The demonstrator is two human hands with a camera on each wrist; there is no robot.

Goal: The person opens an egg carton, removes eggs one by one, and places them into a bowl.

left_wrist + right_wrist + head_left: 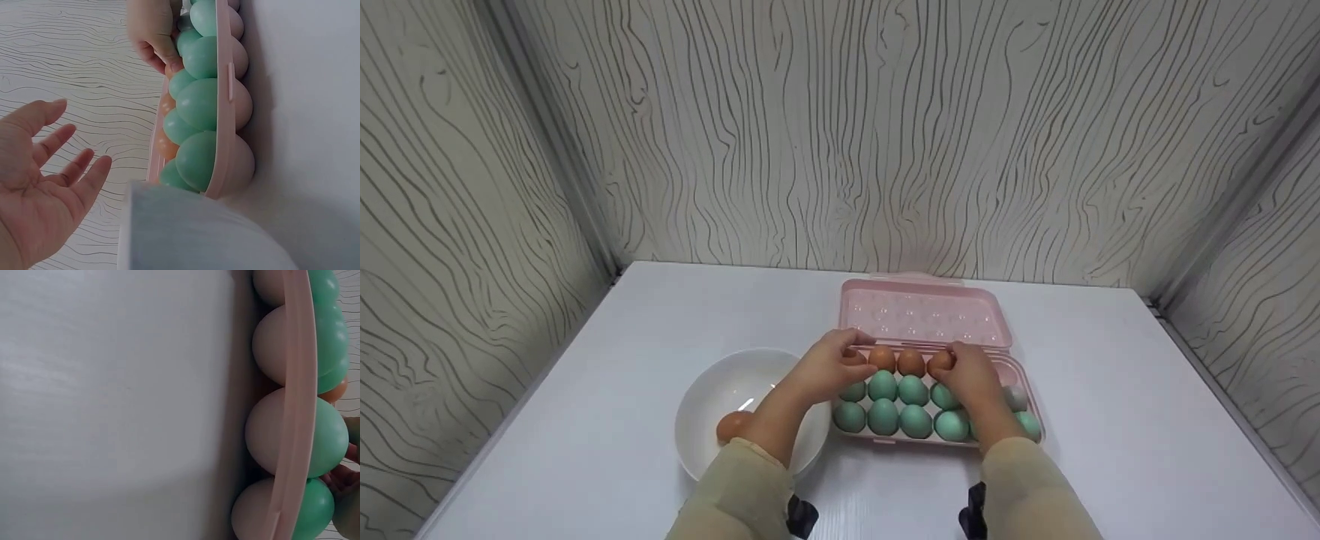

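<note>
A pink egg carton [1030, 375] lies with its lid [926, 309] folded back. Green eggs [883, 416] fill much of its two front rows, with brown eggs [911, 363] along the back row. My right hand [971, 375] pinches a brown egg [940, 364] in that back row between thumb and fingers. Over the carton's left end, my left hand [829, 367] is held with fingers spread; its palm [45, 197] holds nothing in the left wrist view. The brown egg [853, 358] nearest to it shows between thumb and fingers, partly covered.
Left of the carton stands a white bowl [690, 420] with a brown egg [733, 427] inside, partly hidden by my left forearm. The bowl's rim is close to the carton's left end. A wood-patterned wall [840, 150] rises behind the white table [1110, 420].
</note>
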